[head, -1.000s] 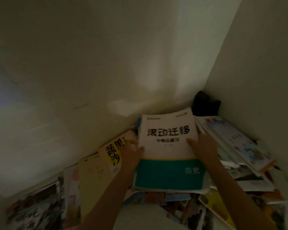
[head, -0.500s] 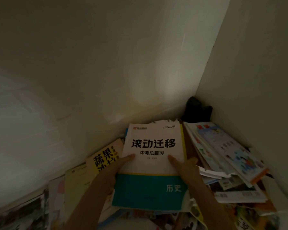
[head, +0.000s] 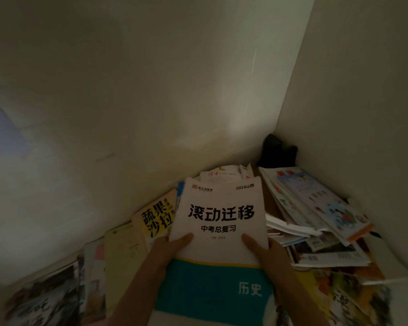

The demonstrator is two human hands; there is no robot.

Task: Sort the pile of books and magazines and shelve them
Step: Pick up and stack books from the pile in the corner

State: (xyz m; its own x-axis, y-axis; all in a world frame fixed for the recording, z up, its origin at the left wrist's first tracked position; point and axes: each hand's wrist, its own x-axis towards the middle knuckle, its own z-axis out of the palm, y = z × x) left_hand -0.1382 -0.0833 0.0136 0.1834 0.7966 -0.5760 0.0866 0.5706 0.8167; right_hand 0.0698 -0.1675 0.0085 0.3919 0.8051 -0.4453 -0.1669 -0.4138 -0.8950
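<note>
Both forearms reaching up from the lower edge, converging on one white-and-teal workbook [head: 218,234]. Left hand [head: 172,247] at its left edge, thumb laid flat across the white cover, remaining fingers hidden beneath; right hand [head: 265,249] mirrored on the right edge, thumb likewise on top. Each grip clamped on the workbook, pinching it between thumb and unseen fingers. Held cover-up over the heap in the corner of two pale walls, long axis running away from the body, teal band nearest, printed title upright, top edge toward the corner. Yellow salad book [head: 154,217] just beside it on the left, slanted. Stack of magazines [head: 316,208] to the right, fanned untidily. Dark object [head: 277,151] tucked in the corner behind.
</note>
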